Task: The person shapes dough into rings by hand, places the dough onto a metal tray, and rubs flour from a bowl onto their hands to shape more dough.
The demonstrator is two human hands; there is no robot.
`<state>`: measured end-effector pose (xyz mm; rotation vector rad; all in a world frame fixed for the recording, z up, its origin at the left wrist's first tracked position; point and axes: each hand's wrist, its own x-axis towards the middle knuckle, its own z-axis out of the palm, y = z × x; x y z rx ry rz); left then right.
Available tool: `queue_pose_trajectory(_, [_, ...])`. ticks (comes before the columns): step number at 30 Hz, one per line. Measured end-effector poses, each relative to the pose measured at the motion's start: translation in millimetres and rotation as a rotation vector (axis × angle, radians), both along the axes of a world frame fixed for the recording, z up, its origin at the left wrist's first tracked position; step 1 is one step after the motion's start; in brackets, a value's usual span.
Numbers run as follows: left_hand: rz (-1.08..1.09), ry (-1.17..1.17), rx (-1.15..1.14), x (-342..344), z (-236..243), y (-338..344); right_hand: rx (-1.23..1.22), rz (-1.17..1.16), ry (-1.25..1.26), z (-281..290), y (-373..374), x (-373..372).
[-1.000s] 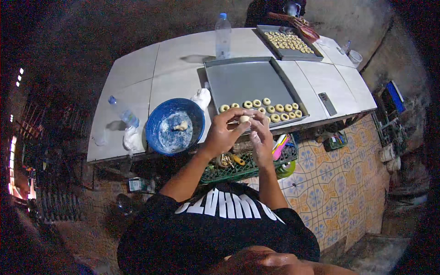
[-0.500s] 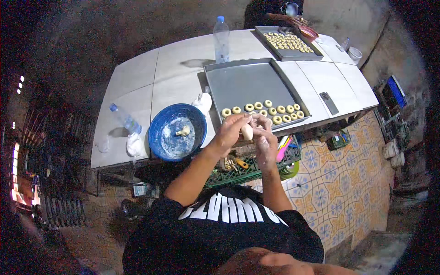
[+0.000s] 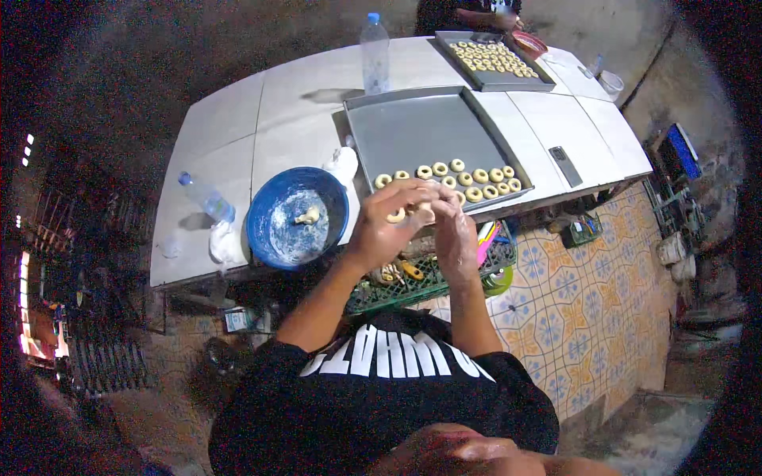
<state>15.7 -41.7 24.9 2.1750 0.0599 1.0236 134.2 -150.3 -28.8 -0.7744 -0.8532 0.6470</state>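
Note:
My left hand (image 3: 385, 222) and my right hand (image 3: 454, 242) meet at the near edge of a grey metal tray (image 3: 421, 127), fingers curled together around a small piece of pale dough (image 3: 423, 213), which they partly hide. Rings of dough (image 3: 490, 190) lie in rows along the tray's near side. Just left of my left hand, a blue plastic basin (image 3: 259, 213) holds white flour and a small lump of dough (image 3: 308, 217). A white crumpled cloth or bag (image 3: 341, 163) sits between the basin and the tray.
A co-worker (image 3: 444, 16) works behind a second ring-filled tray (image 3: 530, 82) and red bowl (image 3: 530, 44). On the tiled table (image 3: 214, 115) stand bottles (image 3: 375, 55) and a white bundle (image 3: 224, 242); a phone (image 3: 565, 166) lies right. Below is a green crate (image 3: 365, 297).
My fingers have shifted over the dough, now covering more of it than half a second ago. The table and trays appear higher in the picture as the view shifts slightly.

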Motion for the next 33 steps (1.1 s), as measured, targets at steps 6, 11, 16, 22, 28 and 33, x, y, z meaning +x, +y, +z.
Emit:
queue_pose_trajectory(6, [0.006,0.041,-0.454,-3.3,11.2,-13.1,-0.058,-0.146,-0.265,1.8,-3.8,5.0])
queue_pose_trajectory(11, [0.027,0.131,-0.332,-1.3,3.7,-0.2,-0.164,-0.126,-0.244,6.9,-5.6,5.0])
queue_pose_trajectory(16, [0.024,0.154,-0.521,0.2,-15.1,5.0,-0.236,-0.086,-0.187,6.4,-2.9,3.1])
queue_pose_trajectory(22, [-0.08,0.084,-0.547,-0.7,-9.9,-1.1,-0.229,-0.107,-0.055,1.6,1.1,1.8])
queue_pose_trajectory(28, [-0.12,0.104,-0.753,2.9,-27.1,3.3,-0.165,0.065,0.292,9.0,4.8,-1.5])
queue_pose_trajectory(33, [-0.179,0.003,-0.82,9.2,-27.1,-5.8,-0.184,0.043,0.549,7.7,7.2,0.3])
